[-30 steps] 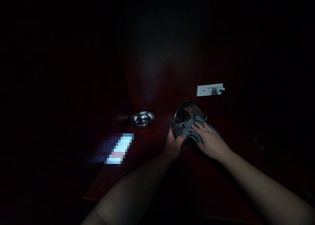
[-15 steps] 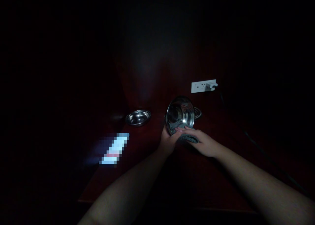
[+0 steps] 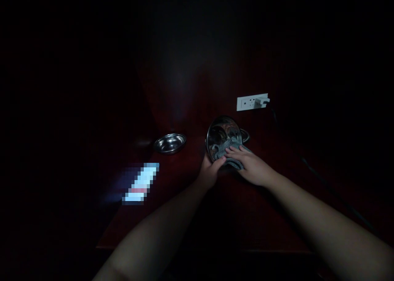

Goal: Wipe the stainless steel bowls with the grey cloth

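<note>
A shiny metal bowl is tilted up with its inside facing me. My left hand grips its lower left side, thumb over the rim and the other fingers hidden behind. Inside the bowl's lower part lies a grey cloth, bunched and hanging over the rim. My right hand presses this cloth against the inner wall with its fingers laid over it. Behind the bowl, to the right, part of another round metal dish shows.
A shallow metal dish sits on the dark red table to the left. Closer to me glows a blurred-out bright screen. A white wall socket holds a plug, and a dark cable runs along the right. Surroundings are very dark.
My right hand has slid the cloth further up into the bowl, its fingers now more spread over it. My left hand keeps its hold. The whole view has shifted slightly.
</note>
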The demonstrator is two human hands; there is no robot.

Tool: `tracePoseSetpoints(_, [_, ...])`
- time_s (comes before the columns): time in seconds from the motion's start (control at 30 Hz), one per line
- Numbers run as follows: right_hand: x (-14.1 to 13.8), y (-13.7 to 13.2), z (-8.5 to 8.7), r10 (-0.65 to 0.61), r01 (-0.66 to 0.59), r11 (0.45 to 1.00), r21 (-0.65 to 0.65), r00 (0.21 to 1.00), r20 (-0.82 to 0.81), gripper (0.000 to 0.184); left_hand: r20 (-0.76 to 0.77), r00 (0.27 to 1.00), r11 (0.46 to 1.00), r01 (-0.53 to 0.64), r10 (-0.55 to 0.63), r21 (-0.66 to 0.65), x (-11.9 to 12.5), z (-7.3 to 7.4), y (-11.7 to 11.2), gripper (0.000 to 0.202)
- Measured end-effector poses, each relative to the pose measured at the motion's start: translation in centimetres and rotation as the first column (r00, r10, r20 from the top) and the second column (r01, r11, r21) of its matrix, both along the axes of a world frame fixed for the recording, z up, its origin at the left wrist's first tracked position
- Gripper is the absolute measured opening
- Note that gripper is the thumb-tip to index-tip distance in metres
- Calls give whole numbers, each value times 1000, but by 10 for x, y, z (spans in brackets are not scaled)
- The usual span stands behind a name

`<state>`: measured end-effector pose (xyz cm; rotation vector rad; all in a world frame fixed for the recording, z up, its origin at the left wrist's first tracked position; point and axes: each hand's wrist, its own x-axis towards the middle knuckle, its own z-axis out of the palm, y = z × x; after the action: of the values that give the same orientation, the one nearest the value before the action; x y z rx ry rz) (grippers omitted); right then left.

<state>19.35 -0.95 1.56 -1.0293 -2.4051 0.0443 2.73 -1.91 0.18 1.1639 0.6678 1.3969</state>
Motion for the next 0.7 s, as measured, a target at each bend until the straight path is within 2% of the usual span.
tracePoseSetpoints(0.13, [1,1,0,-82,81,997,21,995,53,59,45,998,995,46,-43,-87,2,0,0,57])
tracePoseSetpoints(0.27, [0,1,0,-125,124,992,32,990,58,64,67,996,993,72,-67,-88,2,-3,4,62])
tracePoseSetpoints(0.47, [1,5,-2,-153,159,984,85,985,-74,62,49,987,988,152,-151,-25,0,-4,4,60])
tracePoseSetpoints(0.57, [1,6,-3,-158,175,978,114,977,-145,61,15,975,975,220,-220,-19,1,-1,-1,51])
tracePoseSetpoints(0.7, [1,4,-2,-97,124,987,100,967,-234,59,-18,965,965,261,-261,-10,1,0,-6,43])
